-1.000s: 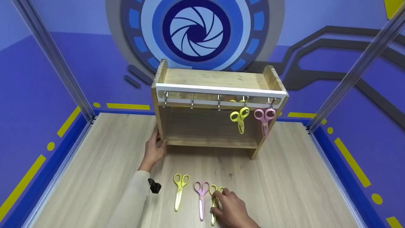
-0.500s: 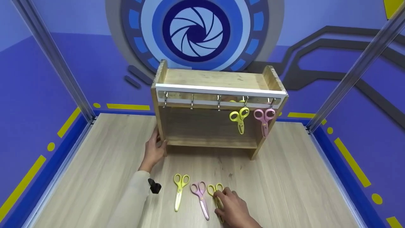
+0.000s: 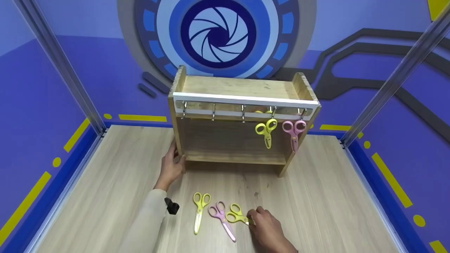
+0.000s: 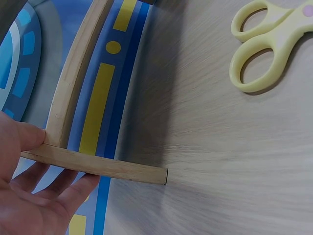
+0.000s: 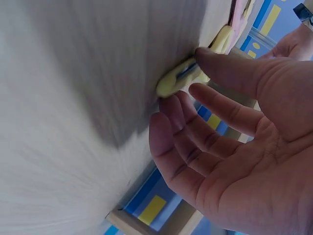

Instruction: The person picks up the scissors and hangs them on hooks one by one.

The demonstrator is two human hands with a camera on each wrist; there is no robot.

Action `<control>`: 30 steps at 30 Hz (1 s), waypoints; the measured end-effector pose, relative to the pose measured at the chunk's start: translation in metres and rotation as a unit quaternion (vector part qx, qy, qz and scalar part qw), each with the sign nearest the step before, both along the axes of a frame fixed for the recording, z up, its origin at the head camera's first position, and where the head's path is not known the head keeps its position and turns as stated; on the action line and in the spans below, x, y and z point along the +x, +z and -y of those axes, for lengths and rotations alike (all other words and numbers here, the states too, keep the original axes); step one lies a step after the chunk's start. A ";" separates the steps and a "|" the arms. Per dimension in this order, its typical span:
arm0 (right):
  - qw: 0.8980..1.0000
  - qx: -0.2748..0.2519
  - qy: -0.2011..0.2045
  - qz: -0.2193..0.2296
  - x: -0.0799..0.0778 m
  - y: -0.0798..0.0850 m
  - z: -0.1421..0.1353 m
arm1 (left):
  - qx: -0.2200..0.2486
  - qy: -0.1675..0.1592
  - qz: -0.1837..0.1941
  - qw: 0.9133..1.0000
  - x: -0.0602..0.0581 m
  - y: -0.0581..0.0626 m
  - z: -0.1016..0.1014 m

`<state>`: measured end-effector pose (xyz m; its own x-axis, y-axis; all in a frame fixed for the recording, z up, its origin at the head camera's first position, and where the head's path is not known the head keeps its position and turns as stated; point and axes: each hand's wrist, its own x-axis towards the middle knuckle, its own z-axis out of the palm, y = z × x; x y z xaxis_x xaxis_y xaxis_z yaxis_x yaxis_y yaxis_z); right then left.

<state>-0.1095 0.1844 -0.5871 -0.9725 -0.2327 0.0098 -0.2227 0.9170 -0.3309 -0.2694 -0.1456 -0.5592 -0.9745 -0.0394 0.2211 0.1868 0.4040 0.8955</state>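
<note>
My left hand grips the lower left side panel of a wooden shelf rack, thumb on one face and fingers on the other in the left wrist view. On the tabletop, my right hand pinches the blade end of yellow scissors, whose handles point left. Thumb and fingertips meet their tip in the right wrist view. Beside them lie pink scissors, slanted, their handles close to the yellow ones. Further left is another pair of yellow scissors, handles toward the rack.
A white rail with several metal hooks crosses the rack's front. Yellow scissors and pink scissors hang from its right-hand hooks. Blue panelled walls and metal posts enclose the wooden table.
The yellow scissors at my right hand have turned, handles swinging left and blades right. The pink pair beside them has tilted, its tip shifting right. My right hand moved slightly right; the left stayed put.
</note>
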 end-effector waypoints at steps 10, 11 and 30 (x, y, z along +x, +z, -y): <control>1.000 0.005 -0.001 -0.005 0.000 -0.003 0.000 | 0.000 0.001 0.000 1.000 0.000 -0.001 0.001; 1.000 0.004 -0.002 -0.004 0.000 -0.003 0.000 | -0.001 0.002 -0.001 1.000 0.000 -0.001 0.001; 0.999 -0.005 -0.032 -0.012 -0.007 -0.006 -0.003 | 0.021 -0.015 -0.014 1.000 0.000 -0.001 0.001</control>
<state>-0.1169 0.1871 -0.5932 -0.9848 -0.1700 0.0356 -0.1720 0.9265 -0.3348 -0.2698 -0.1466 -0.5601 -0.9689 -0.0205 0.2468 0.2231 0.3607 0.9056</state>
